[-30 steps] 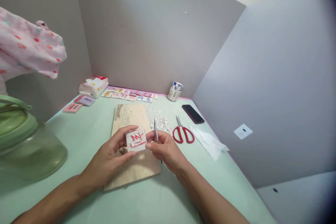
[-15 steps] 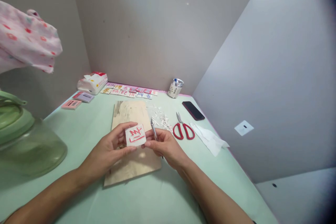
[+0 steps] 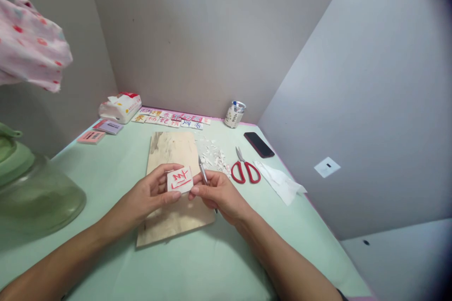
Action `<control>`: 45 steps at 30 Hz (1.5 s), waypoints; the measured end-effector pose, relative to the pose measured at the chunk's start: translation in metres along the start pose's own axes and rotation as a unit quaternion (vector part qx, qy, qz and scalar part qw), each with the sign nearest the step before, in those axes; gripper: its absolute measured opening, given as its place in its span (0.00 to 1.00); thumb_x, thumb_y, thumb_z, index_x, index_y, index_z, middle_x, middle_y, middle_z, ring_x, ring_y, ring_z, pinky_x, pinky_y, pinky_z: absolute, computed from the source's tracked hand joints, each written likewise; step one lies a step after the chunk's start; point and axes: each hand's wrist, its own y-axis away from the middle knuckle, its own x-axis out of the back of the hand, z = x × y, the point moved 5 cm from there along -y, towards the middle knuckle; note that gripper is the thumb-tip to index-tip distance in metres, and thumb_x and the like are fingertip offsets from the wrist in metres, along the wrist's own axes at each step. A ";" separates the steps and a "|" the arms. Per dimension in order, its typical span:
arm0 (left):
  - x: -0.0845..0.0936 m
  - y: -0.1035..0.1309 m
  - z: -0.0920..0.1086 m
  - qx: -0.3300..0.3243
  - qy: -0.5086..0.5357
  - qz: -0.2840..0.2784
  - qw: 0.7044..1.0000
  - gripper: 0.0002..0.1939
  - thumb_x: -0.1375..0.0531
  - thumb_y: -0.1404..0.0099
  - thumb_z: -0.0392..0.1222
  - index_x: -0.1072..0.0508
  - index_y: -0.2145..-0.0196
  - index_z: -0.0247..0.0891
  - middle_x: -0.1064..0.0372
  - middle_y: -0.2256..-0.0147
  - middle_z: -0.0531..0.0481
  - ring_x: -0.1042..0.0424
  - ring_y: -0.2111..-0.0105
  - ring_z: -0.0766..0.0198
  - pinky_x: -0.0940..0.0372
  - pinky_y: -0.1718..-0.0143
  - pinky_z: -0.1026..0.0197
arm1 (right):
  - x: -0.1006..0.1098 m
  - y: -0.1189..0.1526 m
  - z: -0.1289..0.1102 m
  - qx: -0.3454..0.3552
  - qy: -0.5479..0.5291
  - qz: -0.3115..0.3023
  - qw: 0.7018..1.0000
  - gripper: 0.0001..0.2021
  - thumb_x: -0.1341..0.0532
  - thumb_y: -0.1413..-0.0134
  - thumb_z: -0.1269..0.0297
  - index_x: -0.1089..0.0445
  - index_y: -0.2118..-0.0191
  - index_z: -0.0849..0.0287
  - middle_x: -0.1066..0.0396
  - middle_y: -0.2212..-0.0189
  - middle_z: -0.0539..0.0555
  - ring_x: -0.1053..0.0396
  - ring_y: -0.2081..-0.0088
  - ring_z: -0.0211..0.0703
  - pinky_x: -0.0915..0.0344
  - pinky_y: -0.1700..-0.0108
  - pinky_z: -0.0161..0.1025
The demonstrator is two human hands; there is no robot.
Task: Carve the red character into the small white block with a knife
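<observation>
r hand (image 3: 221, 194) bare, dk sleeve edge (image 3: 342, 295)

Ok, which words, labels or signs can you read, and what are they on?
"牌", in blue, on a tile in the nearer row.
"春", in gold, on that row's leftmost tile.
Unclear: red strokes on the white block in the left hand.
Too small or blurred: other tiles, can, tissue pack, purple packet, pink packet.

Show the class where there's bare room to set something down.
Bare tabletop lies between the green jar and the wooden board, and in front of that board. Crowded: above the board, left hand, right hand and red-marked tile; along the back, tissue pack, lettered tiles and can; right of the board, shavings, scissors and phone.
</observation>
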 end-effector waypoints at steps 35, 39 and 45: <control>-0.002 0.006 0.012 -0.020 -0.256 -0.011 0.967 0.30 0.35 0.36 0.50 0.40 0.40 0.49 0.28 0.48 0.48 0.25 0.50 0.52 0.30 0.52 0.54 | 0.005 -0.001 0.007 0.002 0.168 -0.031 0.985 0.13 0.30 0.50 0.55 0.28 0.68 0.59 0.29 0.73 0.48 0.36 0.72 0.36 0.43 0.69 0.33; 0.007 0.005 0.014 -0.039 -0.392 0.037 0.919 0.20 0.37 0.38 0.49 0.31 0.49 0.44 0.31 0.54 0.48 0.28 0.58 0.52 0.34 0.57 0.53 | 0.010 -0.006 0.010 0.028 0.254 0.010 0.967 0.07 0.36 0.44 0.61 0.27 0.67 0.60 0.30 0.73 0.48 0.36 0.71 0.37 0.43 0.68 0.34; 0.007 0.004 0.016 -0.083 -0.538 0.077 0.835 0.15 0.42 0.37 0.55 0.29 0.62 0.41 0.35 0.63 0.46 0.33 0.61 0.47 0.40 0.55 0.46 | 0.019 0.005 -0.009 0.133 0.412 0.063 0.899 0.10 0.44 0.32 0.63 0.25 0.53 0.57 0.28 0.62 0.52 0.33 0.61 0.42 0.40 0.59 0.37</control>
